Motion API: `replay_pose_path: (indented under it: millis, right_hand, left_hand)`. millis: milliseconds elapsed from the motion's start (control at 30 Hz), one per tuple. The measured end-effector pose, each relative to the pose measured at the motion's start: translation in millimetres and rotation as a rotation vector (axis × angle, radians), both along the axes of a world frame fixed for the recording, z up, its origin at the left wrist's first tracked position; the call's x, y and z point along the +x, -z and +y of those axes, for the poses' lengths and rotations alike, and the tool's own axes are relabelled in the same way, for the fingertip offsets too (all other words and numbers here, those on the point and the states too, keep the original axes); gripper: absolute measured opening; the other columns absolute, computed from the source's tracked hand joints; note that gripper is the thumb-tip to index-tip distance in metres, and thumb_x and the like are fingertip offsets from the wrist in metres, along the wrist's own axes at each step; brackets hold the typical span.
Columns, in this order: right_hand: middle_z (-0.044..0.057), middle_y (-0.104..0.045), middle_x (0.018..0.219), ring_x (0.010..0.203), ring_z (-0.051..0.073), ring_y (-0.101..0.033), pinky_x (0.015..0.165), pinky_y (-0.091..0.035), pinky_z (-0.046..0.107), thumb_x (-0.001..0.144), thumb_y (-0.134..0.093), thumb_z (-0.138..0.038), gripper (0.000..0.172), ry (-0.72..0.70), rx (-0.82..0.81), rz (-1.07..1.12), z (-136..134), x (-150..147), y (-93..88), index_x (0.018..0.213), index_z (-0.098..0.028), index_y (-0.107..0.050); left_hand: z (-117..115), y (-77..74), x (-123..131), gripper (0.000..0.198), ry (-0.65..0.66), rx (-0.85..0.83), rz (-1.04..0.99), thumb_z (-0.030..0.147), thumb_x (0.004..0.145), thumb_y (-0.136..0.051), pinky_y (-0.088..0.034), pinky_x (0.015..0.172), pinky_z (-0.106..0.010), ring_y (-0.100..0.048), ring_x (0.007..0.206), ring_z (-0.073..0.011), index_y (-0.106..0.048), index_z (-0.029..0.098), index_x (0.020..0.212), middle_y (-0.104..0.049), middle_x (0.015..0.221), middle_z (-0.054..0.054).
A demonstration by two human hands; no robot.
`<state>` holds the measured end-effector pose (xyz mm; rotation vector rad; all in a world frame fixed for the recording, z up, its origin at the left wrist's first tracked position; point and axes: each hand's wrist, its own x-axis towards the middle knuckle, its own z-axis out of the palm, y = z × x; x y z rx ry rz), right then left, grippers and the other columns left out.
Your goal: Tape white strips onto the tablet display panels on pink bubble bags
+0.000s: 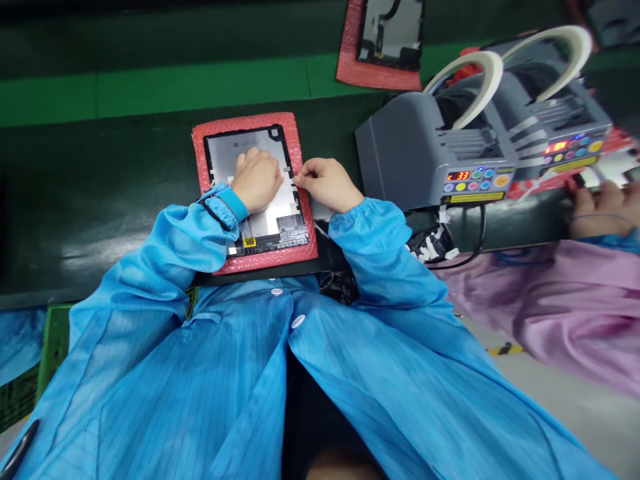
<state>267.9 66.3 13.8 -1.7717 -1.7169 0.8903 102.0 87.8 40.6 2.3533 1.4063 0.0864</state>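
Note:
A tablet screen panel, silver-backed with a black frame, lies back-up on a sheet of pink bubble wrap. My left hand rests over the middle of the panel, its fingers curled; whatever lies under the fingertips is hidden. At the panel's right edge my right hand makes a pinch with thumb and forefinger. Anything between those fingertips is too small to make out. Small white tape pieces appear along that edge. A blue wrist strap circles my left wrist.
Two grey tape dispensers with white tape rolls stand to the right. Another panel lies on pink wrap at the back. A co-worker's hand shows at far right. Tape scraps lie near the table's front edge.

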Motion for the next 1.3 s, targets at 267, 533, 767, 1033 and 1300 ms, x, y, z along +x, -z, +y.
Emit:
replay_pose_path:
  millis: [267,533,767,1033,1300]
  right_hand:
    - [-0.003,-0.047,0.059,0.064,0.011,-0.045,0.07,-0.038,0.029,0.072,-0.065,-0.011,0.018,0.068,-0.12,0.098,5.1,-7.0,-6.0,0.059,-0.015,-0.053]
    - [-0.002,-0.053,0.065,0.066,0.011,-0.048,0.068,-0.042,0.027,0.077,-0.067,-0.02,0.014,0.142,-0.034,0.341,-4.1,-1.2,9.4,0.068,-0.016,-0.056]
    - [0.0,-0.056,0.071,0.07,0.012,-0.05,0.07,-0.041,0.027,0.072,-0.076,-0.051,0.039,0.061,0.032,0.337,-7.5,3.5,4.8,0.072,-0.018,-0.057]
    - [0.001,-0.057,0.071,0.073,0.015,-0.052,0.072,-0.043,0.029,0.06,-0.077,-0.071,0.057,0.007,0.002,0.39,-8.2,3.7,1.5,0.071,-0.019,-0.055]
    - [-0.001,-0.054,0.07,0.072,0.013,-0.049,0.071,-0.041,0.027,0.079,-0.073,-0.043,0.033,-0.009,0.035,0.291,-5.1,-0.3,1.8,0.07,-0.018,-0.053]
  left_hand:
    - [-1.5,-0.4,0.4,0.024,-0.015,0.016,0.02,0.027,0.095,-0.047,-0.034,0.108,-0.052,-0.046,0.127,-0.0357,-0.068,0.014,0.098,-0.064,0.116,-0.015]
    - [-1.1,1.1,-3.0,0.025,0.01,0.013,-0.02,0.026,0.095,-0.046,-0.036,0.107,-0.052,-0.049,0.122,-0.0339,-0.069,0.015,0.095,-0.064,0.112,-0.013]
    - [-4.2,1.1,-6.7,0.021,0.082,0.063,-0.096,0.029,0.098,-0.047,-0.034,0.107,-0.049,-0.046,0.124,-0.0318,-0.065,0.018,0.101,-0.061,0.115,-0.012]
    - [-2.1,-2.7,-8.7,0.02,0.05,0.052,-0.12,0.029,0.099,-0.046,-0.035,0.105,-0.047,-0.047,0.121,-0.0293,-0.063,0.02,0.102,-0.061,0.114,-0.01]
    - [-0.2,-4.2,-8.1,0.024,-0.021,-0.015,-0.071,0.029,0.098,-0.045,-0.037,0.104,-0.046,-0.05,0.12,-0.0296,-0.066,0.018,0.102,-0.064,0.113,-0.011]
